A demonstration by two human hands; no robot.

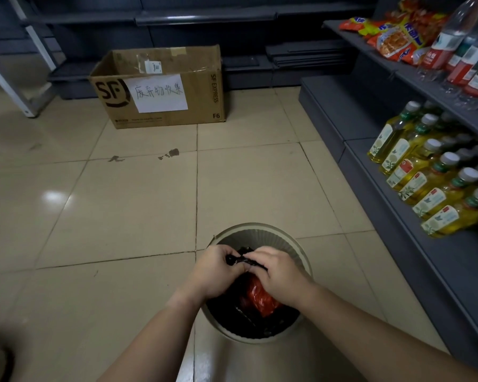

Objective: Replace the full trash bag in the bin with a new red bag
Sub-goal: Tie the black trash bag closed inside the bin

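Observation:
A round beige bin (262,234) stands on the floor tiles just in front of me. A black trash bag (249,323) sits inside it, and something red (258,297) shows among its folds. My left hand (214,271) and my right hand (278,274) are over the bin's mouth, close together. Both pinch a twisted strip of the black bag's top (239,260) between them. Whether the red thing is rubbish or a bag, I cannot tell.
An open cardboard box (160,86) with a handwritten paper label stands on the floor ahead. A dark shelf unit (370,139) runs along the right, holding oil bottles (425,175), water bottles and snack packets. Beige tiled floor (108,202) stretches to the left.

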